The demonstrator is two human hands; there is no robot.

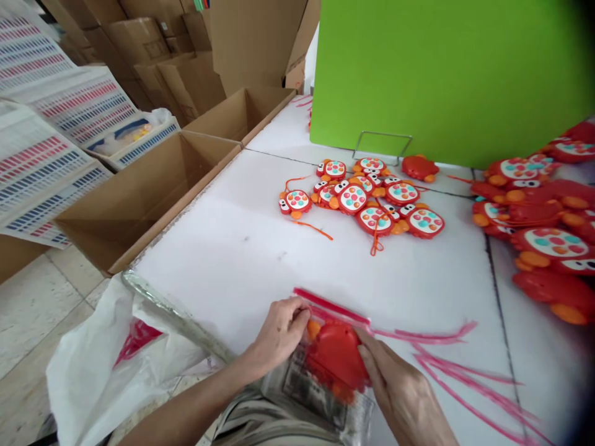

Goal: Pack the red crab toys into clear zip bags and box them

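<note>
At the table's near edge, my right hand [400, 378] grips a red crab-like toy [337, 350] by its side, its plain red back facing up. The toy lies partly in a clear plastic bag [292, 384] with dark print, which has a bright pink strip [332, 306] along its top. My left hand [281, 328] is closed, thumb against fingers, on the bag's edge at the left end of that strip. The toy's lower part shows blurred through the plastic. Pink strips [432, 336] lie to the right of my right hand.
Several red toys with dotted white faces [352, 197] lie mid-table, some with orange cords. More are heaped at the right [553, 241]. A green board [446, 74] stands behind. Open cardboard boxes [153, 186] line the left edge, near white crates [93, 105] and a white bag [93, 365].
</note>
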